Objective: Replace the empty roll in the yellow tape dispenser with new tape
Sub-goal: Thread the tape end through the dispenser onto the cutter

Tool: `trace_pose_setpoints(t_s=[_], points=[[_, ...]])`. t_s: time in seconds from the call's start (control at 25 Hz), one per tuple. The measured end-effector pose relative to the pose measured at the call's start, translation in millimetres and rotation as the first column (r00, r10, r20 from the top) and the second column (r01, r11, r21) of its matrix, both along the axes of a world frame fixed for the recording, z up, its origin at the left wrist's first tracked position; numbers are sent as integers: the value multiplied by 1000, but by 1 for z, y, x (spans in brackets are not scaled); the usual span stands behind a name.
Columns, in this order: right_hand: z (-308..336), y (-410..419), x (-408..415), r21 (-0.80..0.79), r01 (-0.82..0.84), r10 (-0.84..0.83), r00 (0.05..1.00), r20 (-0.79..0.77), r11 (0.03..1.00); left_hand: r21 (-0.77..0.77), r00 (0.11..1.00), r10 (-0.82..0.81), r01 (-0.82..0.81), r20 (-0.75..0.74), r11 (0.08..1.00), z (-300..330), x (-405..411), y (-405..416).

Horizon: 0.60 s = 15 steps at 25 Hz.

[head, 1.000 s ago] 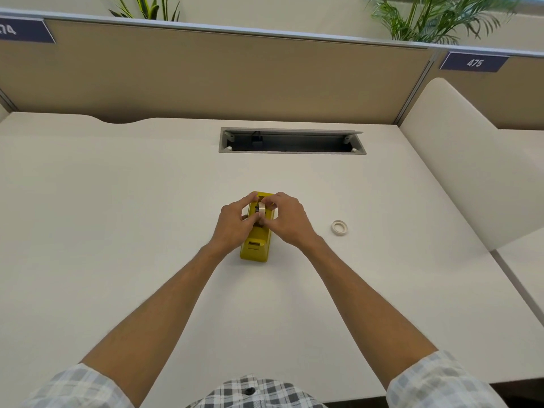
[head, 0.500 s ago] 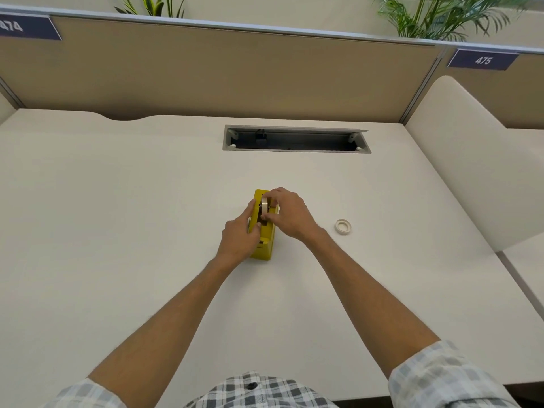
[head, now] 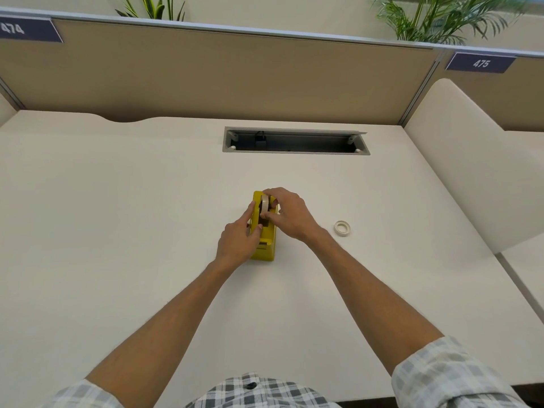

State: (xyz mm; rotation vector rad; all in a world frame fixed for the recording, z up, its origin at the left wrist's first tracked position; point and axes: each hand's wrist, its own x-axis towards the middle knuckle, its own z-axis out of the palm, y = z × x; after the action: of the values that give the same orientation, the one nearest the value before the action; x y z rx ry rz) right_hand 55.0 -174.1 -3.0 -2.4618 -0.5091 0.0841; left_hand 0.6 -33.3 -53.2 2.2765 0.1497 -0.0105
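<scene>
Head view, frame centre: yellow plastic tape dispenser [head: 266, 231] on white table [head: 117, 231], steadied by left hand [head: 238, 240]; right hand [head: 290, 214] fingers [head: 272, 193] pinching cream tape roll [head: 264, 205] into the cradle. Light, rigid roll, sticky-edged; best gripped by its rims.

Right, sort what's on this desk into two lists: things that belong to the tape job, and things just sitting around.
Part of the job:
- yellow tape dispenser, steadied by the left hand
- tape roll standing in the dispenser, gripped by the right hand
- small white ring lying flat to the right, probably the empty core

Just there:
- open cable tray
- desk number signs 474 and 475
- plants behind the partition
</scene>
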Motion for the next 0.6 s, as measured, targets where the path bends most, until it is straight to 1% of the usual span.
trace_pose_setpoints(t_s=[0.12, 0.24, 0.32, 0.44, 0.6], points=[[-2, -2, 0, -3, -2, 2, 1000, -5, 1000, 6, 1000, 1, -1, 9, 1000, 2, 3, 3], [-4, -5, -2, 38, 12, -11, 1000, -17, 999, 21, 997, 2, -4, 83, 1000, 4, 6, 2], [-4, -5, -1, 52, 26, -24, 999, -27, 998, 4, 994, -8, 8, 112, 1000, 6, 9, 2], [-3, -3, 1, 41, 40, -38, 998, -42, 998, -31, 991, -14, 18, 136, 999, 6, 9, 1], [-2, -3, -1, 68, 45, -42, 998, -44, 997, -17, 987, -3, 6, 159, 1000, 8, 10, 1]])
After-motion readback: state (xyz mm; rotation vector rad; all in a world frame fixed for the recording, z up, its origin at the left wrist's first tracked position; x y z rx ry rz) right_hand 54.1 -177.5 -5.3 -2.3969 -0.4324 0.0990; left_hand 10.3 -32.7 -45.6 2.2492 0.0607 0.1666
